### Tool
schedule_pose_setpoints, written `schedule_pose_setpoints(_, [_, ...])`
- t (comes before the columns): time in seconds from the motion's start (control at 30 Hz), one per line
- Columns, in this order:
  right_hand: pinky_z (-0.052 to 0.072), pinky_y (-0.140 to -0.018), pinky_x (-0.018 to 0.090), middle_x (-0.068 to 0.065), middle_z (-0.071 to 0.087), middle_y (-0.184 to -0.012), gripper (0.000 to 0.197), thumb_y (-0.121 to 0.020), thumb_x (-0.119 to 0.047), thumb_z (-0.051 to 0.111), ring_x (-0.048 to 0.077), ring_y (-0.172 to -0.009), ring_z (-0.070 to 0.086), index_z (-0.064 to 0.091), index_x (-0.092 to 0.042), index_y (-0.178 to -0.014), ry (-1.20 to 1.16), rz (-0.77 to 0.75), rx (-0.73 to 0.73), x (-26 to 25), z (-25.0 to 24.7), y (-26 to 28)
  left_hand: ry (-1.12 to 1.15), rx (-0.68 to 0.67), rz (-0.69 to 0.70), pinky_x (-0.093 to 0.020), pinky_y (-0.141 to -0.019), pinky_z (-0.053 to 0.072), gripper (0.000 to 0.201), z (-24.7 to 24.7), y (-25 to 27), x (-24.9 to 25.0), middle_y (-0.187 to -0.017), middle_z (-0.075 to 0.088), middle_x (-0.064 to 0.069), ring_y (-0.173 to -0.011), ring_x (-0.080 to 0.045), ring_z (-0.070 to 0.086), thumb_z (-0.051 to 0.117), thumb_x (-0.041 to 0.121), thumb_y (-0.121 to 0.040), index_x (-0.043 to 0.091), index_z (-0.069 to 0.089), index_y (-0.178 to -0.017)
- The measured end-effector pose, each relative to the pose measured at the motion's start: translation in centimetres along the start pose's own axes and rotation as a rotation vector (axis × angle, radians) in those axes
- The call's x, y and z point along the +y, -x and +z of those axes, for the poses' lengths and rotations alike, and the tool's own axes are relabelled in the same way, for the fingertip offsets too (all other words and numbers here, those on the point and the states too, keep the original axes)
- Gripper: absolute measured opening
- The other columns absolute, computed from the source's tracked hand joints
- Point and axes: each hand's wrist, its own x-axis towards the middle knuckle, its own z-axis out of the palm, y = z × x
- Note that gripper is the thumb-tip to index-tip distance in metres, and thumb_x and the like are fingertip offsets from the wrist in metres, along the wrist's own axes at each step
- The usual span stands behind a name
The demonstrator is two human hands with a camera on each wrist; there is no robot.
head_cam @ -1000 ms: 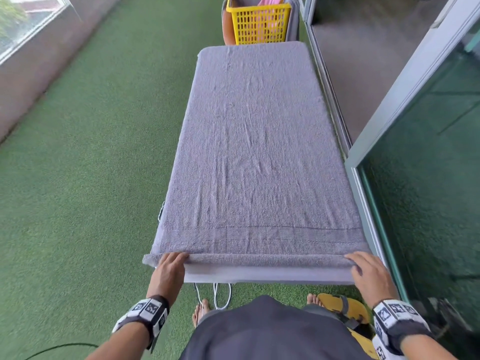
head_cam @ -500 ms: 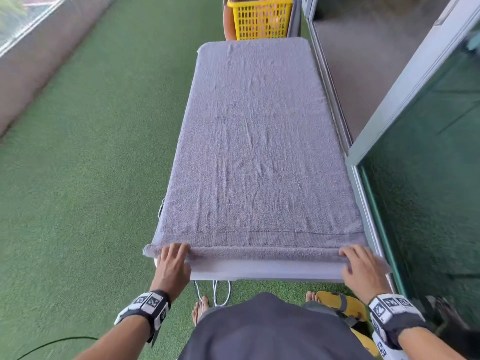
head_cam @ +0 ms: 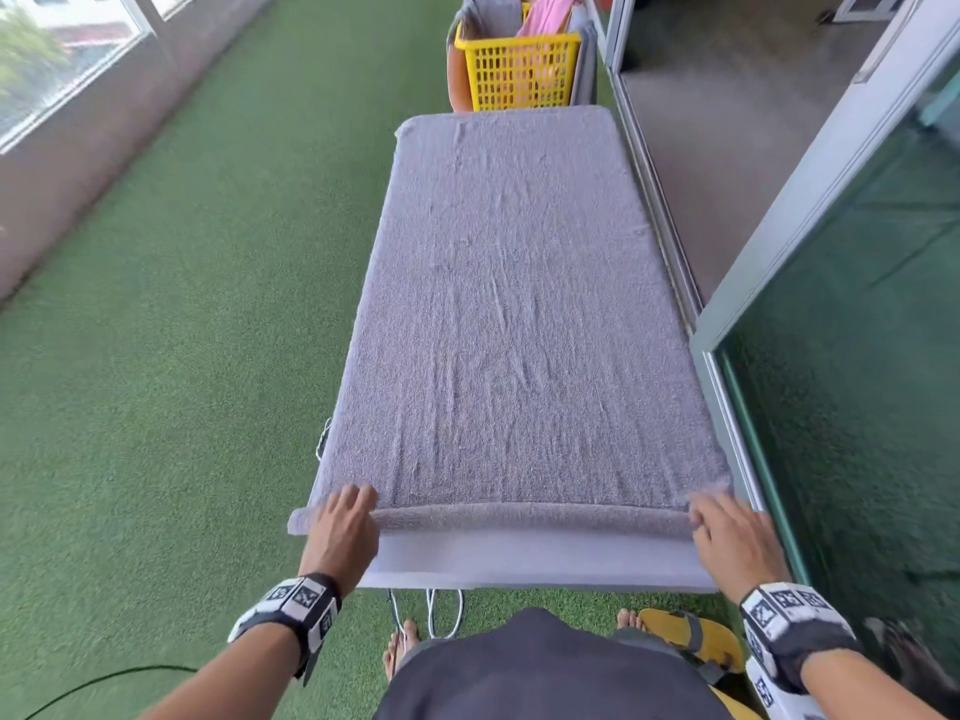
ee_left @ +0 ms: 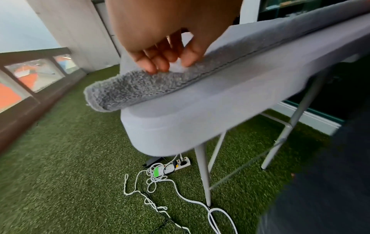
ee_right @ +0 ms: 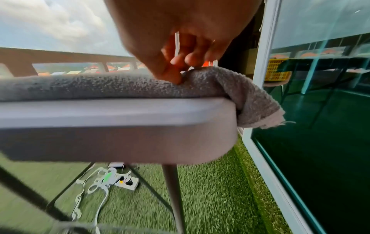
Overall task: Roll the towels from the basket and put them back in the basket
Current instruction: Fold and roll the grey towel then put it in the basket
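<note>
A grey towel (head_cam: 519, 330) lies spread along the long grey table (head_cam: 530, 558). Its near edge is turned into a thin roll (head_cam: 530, 514) across the table's width. My left hand (head_cam: 353, 504) holds the roll's left end, which juts past the table corner; fingers and thumb curl onto it (ee_left: 170, 63). My right hand (head_cam: 711, 517) holds the right end, thumb pressed into the pile (ee_right: 180, 72), where a loose towel corner (ee_right: 258, 107) hangs over the table edge. The yellow basket (head_cam: 519, 70) stands beyond the table's far end with a pink towel (head_cam: 545, 18) inside.
A glass sliding door (head_cam: 831, 407) and its frame run close along the table's right side. Green turf (head_cam: 182, 356) covers the floor, with a low windowed wall (head_cam: 78, 174) at left. A power strip and white cables (ee_left: 180, 164) lie under the table. A yellow sandal (head_cam: 691, 636) is at my feet.
Both hands have pushed the roll a little farther along the table, so more bare table shows at the near edge. The view has tilted up, showing more of the basket.
</note>
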Motion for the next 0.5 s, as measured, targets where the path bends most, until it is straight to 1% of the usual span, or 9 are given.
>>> schedule_pose_setpoints(0.03, [0.034,-0.058,0.026,-0.008,0.048,-0.075,0.041,-0.062,-0.002,0.074,0.015,-0.066,0.045,0.044,-0.028,-0.072,-0.01,-0.04,-0.035,-0.1,0.3,0.3,0.002,-0.007,0.05,-0.031,-0.064,0.052,0.018,0.4,0.5,0.1,-0.084,0.054,0.001,-0.071,-0.012,0.044,0.06,0.013,-0.079,0.016,0.049,-0.093])
schedule_pose_setpoints(0.07, [0.037,-0.059,0.026,-0.008,0.049,-0.078,0.042,-0.06,-0.003,0.075,0.015,-0.068,0.046,0.044,-0.029,-0.074,-0.012,-0.056,-0.06,-0.1,0.4,0.5,0.002,-0.028,0.078,-0.029,-0.066,0.052,0.024,0.7,1.0,0.2,-0.089,0.056,0.0,-0.075,-0.012,0.045,0.067,0.018,-0.078,0.015,0.052,-0.097])
schedule_pose_setpoints(0.13, [0.047,-0.074,0.033,-0.006,0.057,-0.093,0.037,-0.064,-0.01,0.075,0.016,-0.082,0.053,0.057,-0.028,-0.09,-0.023,-0.033,-0.054,0.2,0.8,0.5,0.01,-0.052,0.1,-0.027,-0.07,0.05,0.038,1.0,1.2,0.0,-0.096,0.06,-0.001,-0.081,-0.013,0.049,0.079,0.022,-0.071,0.013,0.058,-0.101])
schedule_pose_setpoints(0.17, [0.049,-0.079,0.035,-0.005,0.06,-0.101,0.039,-0.067,-0.011,0.074,0.016,-0.089,0.056,0.062,-0.027,-0.1,-0.039,-0.015,-0.03,0.4,0.8,0.4,0.022,-0.053,0.095,-0.026,-0.071,0.05,0.039,0.8,1.1,0.0,-0.095,0.062,0.0,-0.08,-0.014,0.052,0.082,0.016,-0.068,0.012,0.06,-0.1])
schedule_pose_setpoints(0.23, [0.047,-0.079,0.029,-0.008,0.065,-0.106,0.038,-0.075,-0.009,0.071,0.014,-0.092,0.059,0.067,-0.026,-0.108,-0.072,0.012,0.0,0.4,0.3,0.0,0.043,-0.039,0.088,-0.025,-0.066,0.052,0.036,0.3,0.8,0.0,-0.086,0.065,0.001,-0.074,-0.015,0.057,0.081,-0.004,-0.062,0.011,0.065,-0.09])
schedule_pose_setpoints(0.3, [0.04,-0.079,0.021,-0.012,0.066,-0.107,0.027,-0.084,-0.013,0.062,0.008,-0.094,0.057,0.069,-0.028,-0.106,-0.065,0.011,-0.005,0.2,-0.3,-0.4,0.061,-0.064,0.081,-0.02,-0.056,0.047,0.033,-0.1,0.3,0.2,-0.073,0.063,0.005,-0.062,-0.011,0.053,0.076,-0.013,-0.063,0.015,0.064,-0.077])
schedule_pose_setpoints(0.37, [0.034,-0.084,0.022,-0.016,0.065,-0.102,0.02,-0.091,-0.022,0.05,0.006,-0.089,0.054,0.067,-0.031,-0.098,-0.016,-0.024,-0.07,0.1,-0.9,-1.0,0.061,-0.079,0.041,-0.014,-0.052,0.035,0.03,-0.1,-0.3,0.1,-0.066,0.06,0.007,-0.055,-0.008,0.048,0.07,-0.008,-0.074,0.02,0.058,-0.072])
schedule_pose_setpoints(0.43, [0.036,-0.088,0.031,-0.015,0.063,-0.099,0.017,-0.09,-0.019,0.051,0.008,-0.084,0.053,0.063,-0.027,-0.098,-0.039,-0.018,-0.04,0.2,-1.1,-1.7,0.062,-0.073,-0.014,-0.013,-0.05,0.031,0.023,-0.1,-0.9,-0.1,-0.071,0.062,0.002,-0.053,-0.008,0.046,0.063,-0.004,-0.081,0.018,0.056,-0.081])
schedule_pose_setpoints(0.5, [0.04,-0.078,0.034,-0.008,0.059,-0.094,0.021,-0.082,-0.01,0.063,0.015,-0.083,0.055,0.061,-0.023,-0.098,-0.062,-0.01,0.065,0.4,-1.1,-2.0,0.026,-0.026,-0.036,-0.02,-0.056,0.036,0.023,-0.2,-1.3,0.0,-0.081,0.06,-0.002,-0.064,-0.011,0.044,0.061,-0.003,-0.074,0.012,0.058,-0.092])
